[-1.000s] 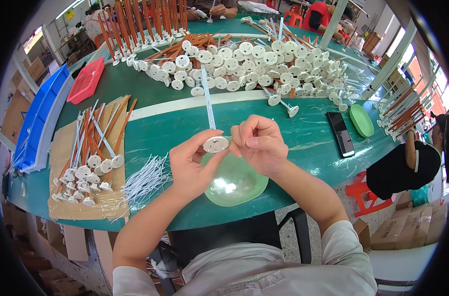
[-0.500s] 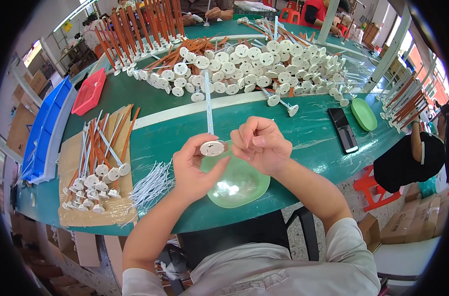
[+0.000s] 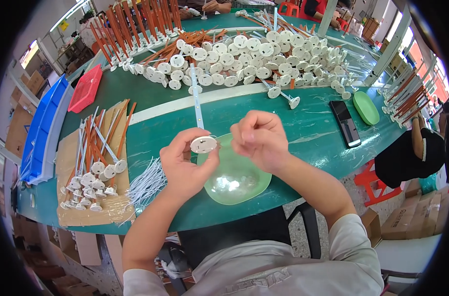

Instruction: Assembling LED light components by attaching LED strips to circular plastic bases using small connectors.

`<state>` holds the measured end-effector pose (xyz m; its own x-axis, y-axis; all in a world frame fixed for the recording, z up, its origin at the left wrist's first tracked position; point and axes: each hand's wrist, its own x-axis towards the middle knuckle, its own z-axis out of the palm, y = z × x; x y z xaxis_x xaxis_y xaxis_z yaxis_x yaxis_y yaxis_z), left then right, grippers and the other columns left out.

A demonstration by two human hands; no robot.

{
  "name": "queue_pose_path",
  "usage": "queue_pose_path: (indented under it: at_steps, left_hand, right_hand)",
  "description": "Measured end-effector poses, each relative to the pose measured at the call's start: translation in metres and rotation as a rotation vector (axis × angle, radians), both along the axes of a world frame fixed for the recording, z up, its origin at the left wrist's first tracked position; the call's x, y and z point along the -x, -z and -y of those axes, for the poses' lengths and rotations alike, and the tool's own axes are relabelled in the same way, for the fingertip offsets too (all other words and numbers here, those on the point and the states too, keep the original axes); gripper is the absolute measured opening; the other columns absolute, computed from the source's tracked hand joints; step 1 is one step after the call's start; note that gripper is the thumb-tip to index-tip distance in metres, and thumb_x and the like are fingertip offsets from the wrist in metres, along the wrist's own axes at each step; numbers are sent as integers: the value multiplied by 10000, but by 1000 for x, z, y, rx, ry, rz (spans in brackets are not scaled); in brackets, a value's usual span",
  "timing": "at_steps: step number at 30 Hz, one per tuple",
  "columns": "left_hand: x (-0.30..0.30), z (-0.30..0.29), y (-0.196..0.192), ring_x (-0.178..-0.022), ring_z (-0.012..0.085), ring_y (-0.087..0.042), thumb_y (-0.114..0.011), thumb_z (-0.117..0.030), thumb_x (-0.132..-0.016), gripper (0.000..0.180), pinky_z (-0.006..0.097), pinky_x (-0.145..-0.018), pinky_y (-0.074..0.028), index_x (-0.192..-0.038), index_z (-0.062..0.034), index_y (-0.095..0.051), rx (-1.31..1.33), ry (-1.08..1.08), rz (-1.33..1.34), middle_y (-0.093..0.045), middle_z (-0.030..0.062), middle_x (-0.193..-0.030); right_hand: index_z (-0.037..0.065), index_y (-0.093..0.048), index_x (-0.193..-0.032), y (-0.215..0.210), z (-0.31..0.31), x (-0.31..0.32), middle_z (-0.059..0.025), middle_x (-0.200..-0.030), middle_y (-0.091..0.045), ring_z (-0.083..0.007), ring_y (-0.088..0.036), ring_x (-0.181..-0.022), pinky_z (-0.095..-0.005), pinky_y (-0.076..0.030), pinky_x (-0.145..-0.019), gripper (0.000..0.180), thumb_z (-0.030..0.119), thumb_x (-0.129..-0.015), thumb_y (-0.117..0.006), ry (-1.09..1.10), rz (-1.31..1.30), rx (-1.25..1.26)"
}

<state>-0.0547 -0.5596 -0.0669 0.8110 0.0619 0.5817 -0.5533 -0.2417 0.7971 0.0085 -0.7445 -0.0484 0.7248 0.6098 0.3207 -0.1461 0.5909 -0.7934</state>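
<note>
green tbl (image 3: 158, 126), boxes (image 3: 412, 217) rt; lt hand (image 3: 180, 163) w/ disc (image 3: 204, 144)

The counter (image 3: 160, 123) is deep green, with a pale curved band (image 3: 158, 113) across it. At its left edge stand a blue bin (image 3: 44, 130) and a red basket (image 3: 85, 89). Toward the near edge lie a cardboard sheet (image 3: 115, 204), a bundle of thin white strands (image 3: 148, 183) just beside it, and a pale green bowl (image 3: 237, 180). A phone (image 3: 344, 121) and smaller green dish (image 3: 366, 108) sit toward the right edge; beyond the band spreads a heap of white-disc pieces (image 3: 249, 56).
</note>
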Motion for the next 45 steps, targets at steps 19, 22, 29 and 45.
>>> queue_pose_path:
  at_steps: [19,22,29,45]
  left_hand:
    - [0,-2,-5,-864,139,-668,-701,94,-755,349,261,-780,-541,-1065,8,-566,-28,-51,-48,-651,70,-942]
    - [-2,0,-6,-854,150,-674,-695,94,-765,348,267,-781,-546,-1074,15,-555,-19,-65,-59,-663,85,-928]
    - [-3,-1,-3,-855,118,-661,-723,70,-760,333,245,-758,-531,-1057,13,-584,72,-77,-61,-672,73,-918]
    - [-3,-3,2,-850,137,-666,-723,84,-749,363,260,-782,-528,-1079,34,-581,-41,-117,129,-673,99,-925]
  right_hand:
    - [35,-701,-877,-6,-5,-1,-72,-796,-677,-180,-654,-727,-297,-518,-663,71,80,-824,-686,507,817,583]
    - [19,-696,-869,-8,-4,-1,-78,-796,-676,-163,-648,-725,-285,-510,-662,75,85,-843,-671,499,718,542]
    - [-10,-652,-892,-5,0,-12,-93,-810,-660,-175,-637,-708,-292,-509,-652,80,65,-870,-636,704,677,668]
    - [20,-647,-891,-6,-1,-6,-78,-857,-674,-204,-650,-704,-302,-522,-611,80,48,-817,-660,470,905,575]
